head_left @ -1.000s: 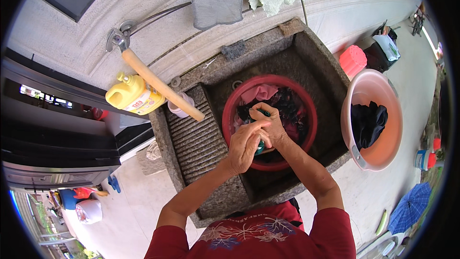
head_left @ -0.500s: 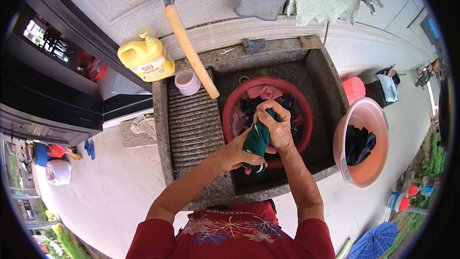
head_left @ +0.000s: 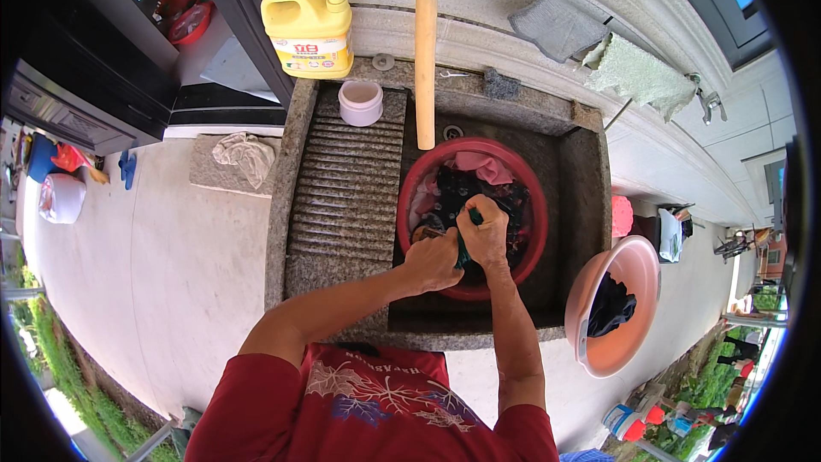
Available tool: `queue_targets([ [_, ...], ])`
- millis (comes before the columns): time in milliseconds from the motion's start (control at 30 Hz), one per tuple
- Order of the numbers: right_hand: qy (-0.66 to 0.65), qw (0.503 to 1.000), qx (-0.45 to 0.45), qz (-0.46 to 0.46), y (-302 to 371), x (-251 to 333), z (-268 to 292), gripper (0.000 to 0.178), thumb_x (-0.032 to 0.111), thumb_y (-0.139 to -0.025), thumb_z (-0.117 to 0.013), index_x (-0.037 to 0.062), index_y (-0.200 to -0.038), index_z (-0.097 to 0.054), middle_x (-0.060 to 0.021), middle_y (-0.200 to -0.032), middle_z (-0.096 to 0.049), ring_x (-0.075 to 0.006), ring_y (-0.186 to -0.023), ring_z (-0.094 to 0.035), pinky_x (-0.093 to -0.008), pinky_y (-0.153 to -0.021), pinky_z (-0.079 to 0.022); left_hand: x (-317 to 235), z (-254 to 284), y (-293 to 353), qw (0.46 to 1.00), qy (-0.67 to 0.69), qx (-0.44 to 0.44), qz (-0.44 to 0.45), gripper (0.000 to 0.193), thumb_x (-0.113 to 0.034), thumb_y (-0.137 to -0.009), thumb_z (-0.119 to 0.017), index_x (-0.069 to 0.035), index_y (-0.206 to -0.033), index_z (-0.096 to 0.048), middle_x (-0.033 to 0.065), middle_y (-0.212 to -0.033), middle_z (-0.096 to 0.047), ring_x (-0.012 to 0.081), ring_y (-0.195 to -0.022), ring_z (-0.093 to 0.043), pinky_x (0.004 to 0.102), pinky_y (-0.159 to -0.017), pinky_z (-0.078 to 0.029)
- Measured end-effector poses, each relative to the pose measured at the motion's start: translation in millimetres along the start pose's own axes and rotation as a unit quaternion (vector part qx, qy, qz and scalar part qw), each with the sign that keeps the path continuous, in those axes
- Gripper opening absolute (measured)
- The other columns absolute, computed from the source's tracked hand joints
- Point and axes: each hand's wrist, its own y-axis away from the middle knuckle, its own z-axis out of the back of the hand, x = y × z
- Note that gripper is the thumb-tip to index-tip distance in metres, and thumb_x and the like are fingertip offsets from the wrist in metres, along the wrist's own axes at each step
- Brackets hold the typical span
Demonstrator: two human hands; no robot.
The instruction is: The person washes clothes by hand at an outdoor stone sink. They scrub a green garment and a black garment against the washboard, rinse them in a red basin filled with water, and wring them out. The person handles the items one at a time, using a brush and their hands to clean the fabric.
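Both my hands are closed on a dark green cloth (head_left: 463, 253), twisted tight between them, and most of it is hidden in my fists. My left hand (head_left: 433, 262) grips its lower end, and my right hand (head_left: 484, 229) its upper end. They are above a red basin (head_left: 539, 244) standing in a stone sink. Inside the basin lie wet dark patterned clothes (head_left: 457, 192) and a pink cloth (head_left: 483, 166).
Left of the basin is a ridged stone washboard (head_left: 346, 180) with a small pale pot (head_left: 360, 104). Behind stands a yellow pump jug (head_left: 310, 34). A wooden handle (head_left: 426, 51) juts over the sink. At right, a pink basin (head_left: 646, 316) holds dark cloth (head_left: 611, 305).
The green cloth was a looser bundle with much of it showing; now it is wrung tight. My left hand has turned over into a fist. The view has shifted and turned.
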Motion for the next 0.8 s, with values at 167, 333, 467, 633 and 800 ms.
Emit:
queue_targets([
  [167,0.051,0.997,-0.043,-0.030,2,-31,-21,0.008,0.005,-0.072,-0.063,0.0032,-0.076,-0.056,-0.0129,-0.070,-0.056,-0.0313,-0.065,-0.057,-0.0376,-0.059,-0.046,18,-14,-20,1.000,-0.003,-0.027,0.006,0.058,-0.029,-0.071,-0.068,0.002,-0.112,-0.041,0.0214,-0.088,-0.063,0.0397,-0.087,-0.062,0.0476,-0.075,-0.051],
  [333,-0.006,0.993,-0.107,-0.043,4,-23,-21,0.009,0.005,-0.074,-0.065,0.0037,-0.079,-0.057,-0.0114,-0.076,-0.056,-0.0279,-0.065,-0.057,-0.0344,-0.061,-0.046,26,-13,-21,0.986,0.114,-0.121,0.007,0.064,-0.035,-0.069,-0.071,0.002,-0.112,-0.042,0.0216,-0.088,-0.061,0.0374,-0.087,-0.062,0.0457,-0.076,-0.050],
  [467,-0.055,0.988,-0.140,0.016,7,-11,-12,0.009,0.003,-0.077,-0.064,0.0036,-0.081,-0.056,-0.0097,-0.080,-0.054,-0.0224,-0.068,-0.055,-0.0315,-0.063,-0.046,39,-12,-21,0.982,0.186,-0.018,0.037,0.068,-0.047,-0.074,-0.067,0.002,-0.116,-0.042,0.0182,-0.079,-0.063,0.0278,-0.069,-0.067,0.0390,-0.053,-0.053],
  [633,-0.050,0.984,-0.137,0.098,15,18,-1,0.010,-0.002,-0.080,-0.060,0.0032,-0.086,-0.054,-0.0085,-0.085,-0.053,-0.0172,-0.071,-0.054,-0.0288,-0.066,-0.046,21,12,10,0.911,0.366,0.161,0.103,0.064,-0.051,-0.080,-0.061,-0.003,-0.118,-0.042,0.0143,-0.083,-0.062,0.0187,-0.054,-0.064,0.0246,-0.033,-0.047],
  [800,-0.066,0.977,-0.146,0.139,25,38,3,0.008,-0.002,-0.082,-0.057,0.0018,-0.088,-0.053,-0.0091,-0.087,-0.052,-0.0158,-0.070,-0.055,-0.0294,-0.064,-0.049,25,3,29,0.750,0.644,0.137,0.066,0.047,-0.037,-0.087,-0.055,-0.007,-0.121,-0.043,0.0144,-0.103,-0.058,0.0230,-0.074,-0.066,0.0344,-0.059,-0.057],
])
